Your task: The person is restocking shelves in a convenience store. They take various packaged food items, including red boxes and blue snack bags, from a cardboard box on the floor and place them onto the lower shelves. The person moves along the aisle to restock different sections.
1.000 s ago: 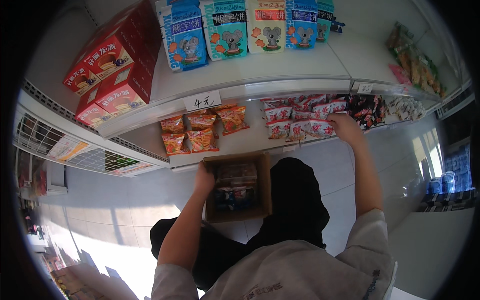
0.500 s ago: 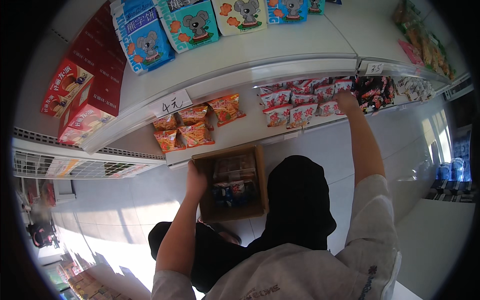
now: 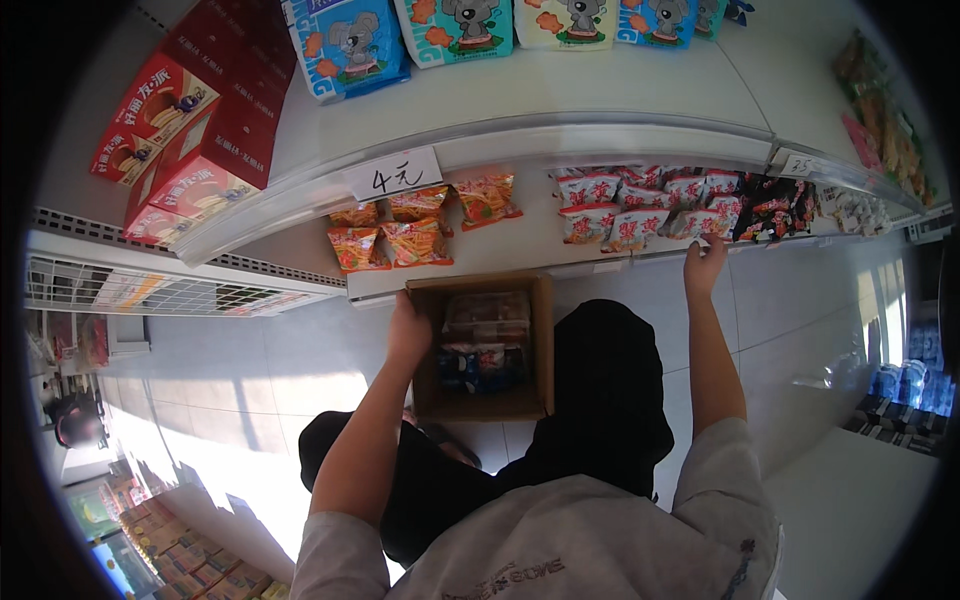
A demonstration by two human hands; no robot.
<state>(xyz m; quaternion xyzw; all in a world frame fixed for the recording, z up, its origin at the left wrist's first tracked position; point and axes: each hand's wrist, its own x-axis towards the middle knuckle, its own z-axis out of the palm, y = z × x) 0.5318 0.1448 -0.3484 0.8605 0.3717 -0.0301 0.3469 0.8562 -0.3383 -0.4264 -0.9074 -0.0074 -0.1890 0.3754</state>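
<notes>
My left hand grips the left side of an open cardboard box. Inside the box lie clear plastic packs and, nearer me, dark blue snack packets. Above and right of it, white-and-red snack packets stand in rows on the lower shelf. At that shelf's front edge is my right hand, its thumb and fingers apart and nothing seen in them. Its fingertips are just in front of the rightmost front packet; whether they touch it is hard to tell.
Orange snack bags sit on the lower shelf's left part, black packets on its right. The upper shelf overhangs them, carrying koala-print bags and red boxes. A white wire rack stands at left.
My right hand has drawn back from the top of the white-and-red packets to the shelf's front edge. Some packets at that end sit differently. My left hand still holds the box.
</notes>
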